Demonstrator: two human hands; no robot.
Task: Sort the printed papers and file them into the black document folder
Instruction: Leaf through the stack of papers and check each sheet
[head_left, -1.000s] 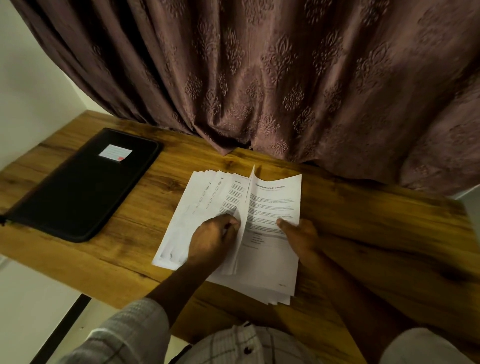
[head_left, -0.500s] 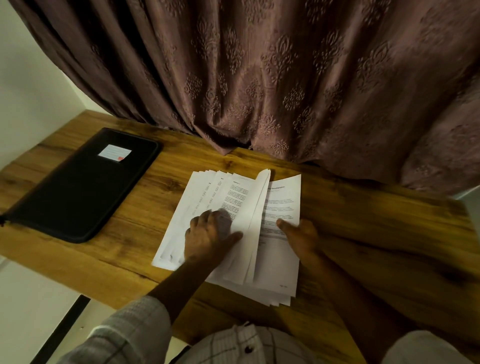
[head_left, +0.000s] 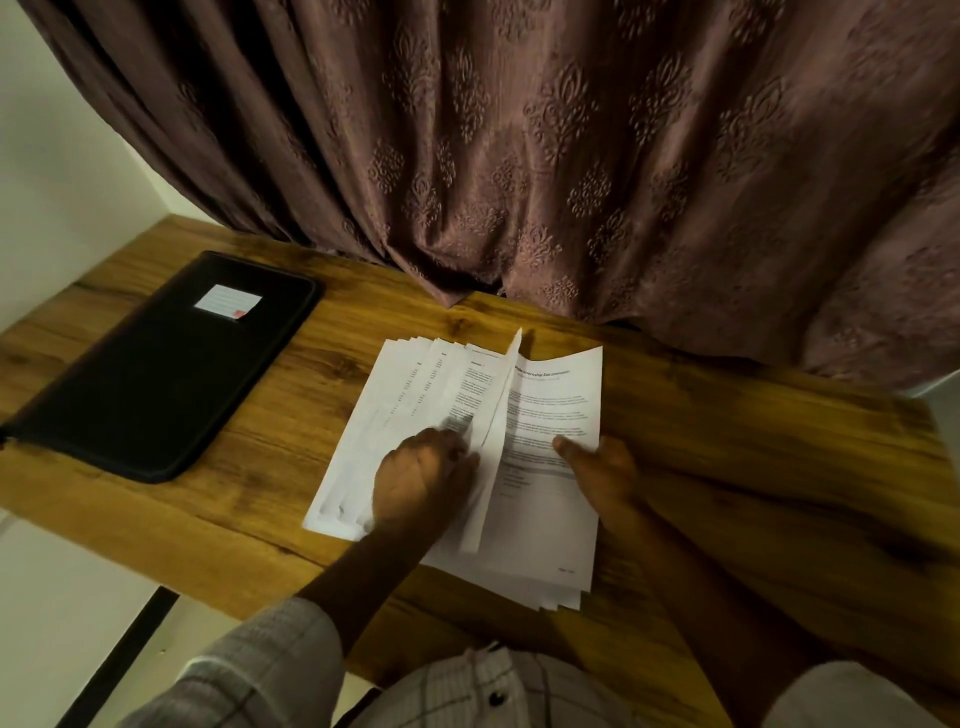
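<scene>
A fanned stack of printed papers (head_left: 550, 525) lies on the wooden table (head_left: 753, 467) in front of me. My left hand (head_left: 421, 483) rests on the left part of the fan and pinches the edge of one sheet (head_left: 498, 410), which stands up on its side between the two halves. My right hand (head_left: 602, 467) presses flat on the titled page at the right edge of the stack. The black document folder (head_left: 156, 374), zipped closed with a white label, lies flat at the table's left end, apart from both hands.
A brown patterned curtain (head_left: 571, 156) hangs over the table's back edge, just behind the papers. A white wall (head_left: 62, 171) bounds the left side. The table's front edge runs close to my body, and bare wood extends to the right of the stack.
My left hand has gone back onto a sheet's edge and lifted it upright after laying the previous sheet over to the left. My right hand stayed on the stack.
</scene>
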